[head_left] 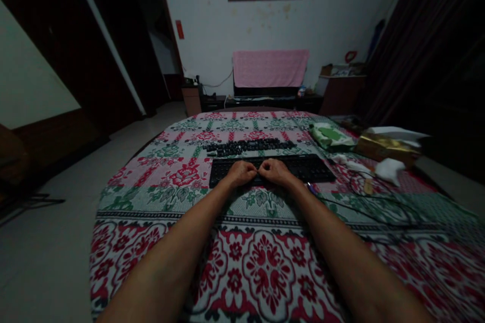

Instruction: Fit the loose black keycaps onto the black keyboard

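A black keyboard (315,168) lies on the flowered tablecloth in front of me. Over its middle, my left hand (242,173) and my right hand (274,171) are close together, fingertips nearly meeting. Both are closed in a pinch; whatever is between the fingers is too small and dark to make out. The hands hide part of the keyboard. Just behind it, many loose black keycaps (248,147) are spread in a long band. By the keyboard's front edge, near my right forearm, is a small purple-handled object (312,189).
The tablecloth (182,202) covers a round-edged table. At the right are a green-and-white packet (330,136), a gold tissue box (388,149), crumpled white tissue (389,169) and a looping black cable (373,219). A pink cloth (271,66) hangs over a screen against the far wall.
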`<state>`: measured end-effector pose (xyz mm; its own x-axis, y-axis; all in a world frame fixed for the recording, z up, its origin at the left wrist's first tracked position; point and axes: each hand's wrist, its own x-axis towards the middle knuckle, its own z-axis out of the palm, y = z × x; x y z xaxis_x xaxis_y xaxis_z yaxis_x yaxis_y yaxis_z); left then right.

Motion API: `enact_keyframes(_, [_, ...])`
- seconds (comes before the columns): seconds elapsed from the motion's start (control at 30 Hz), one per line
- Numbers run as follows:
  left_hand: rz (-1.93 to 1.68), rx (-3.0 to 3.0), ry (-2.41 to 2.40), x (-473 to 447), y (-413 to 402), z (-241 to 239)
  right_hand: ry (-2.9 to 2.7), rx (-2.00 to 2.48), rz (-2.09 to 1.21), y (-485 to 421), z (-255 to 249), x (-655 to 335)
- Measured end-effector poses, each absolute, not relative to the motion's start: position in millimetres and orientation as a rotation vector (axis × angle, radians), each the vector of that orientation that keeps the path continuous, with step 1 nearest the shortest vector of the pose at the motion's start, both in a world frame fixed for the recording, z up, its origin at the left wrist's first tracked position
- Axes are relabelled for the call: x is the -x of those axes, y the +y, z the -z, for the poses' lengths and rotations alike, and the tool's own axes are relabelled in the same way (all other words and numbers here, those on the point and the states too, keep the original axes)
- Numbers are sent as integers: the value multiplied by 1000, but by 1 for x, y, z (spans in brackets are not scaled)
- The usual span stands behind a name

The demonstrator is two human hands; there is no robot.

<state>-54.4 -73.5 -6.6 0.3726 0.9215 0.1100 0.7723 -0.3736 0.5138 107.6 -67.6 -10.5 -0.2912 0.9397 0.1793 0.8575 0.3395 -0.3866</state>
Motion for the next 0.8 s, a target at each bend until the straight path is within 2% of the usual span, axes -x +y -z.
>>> enact_keyframes(0.13, [-621, -2182, 1451, 71, -67, 0, -2271, 1570, -338, -58, -1, -102])
enact_keyframes(0.3, [-774, -2167, 1967, 103, -53, 1, -2123, 1561, -42, -40, -2, -77])
enact_keyframes(0.53, [-500, -2373, 1991, 113, -37, 11, -2260, 1587, -73, -29, 18, -73])
enact_keyframes(0.8, [-471, -2367, 1994, 120, -44, 12, -2327, 1496, -29, -37, 18, -68])
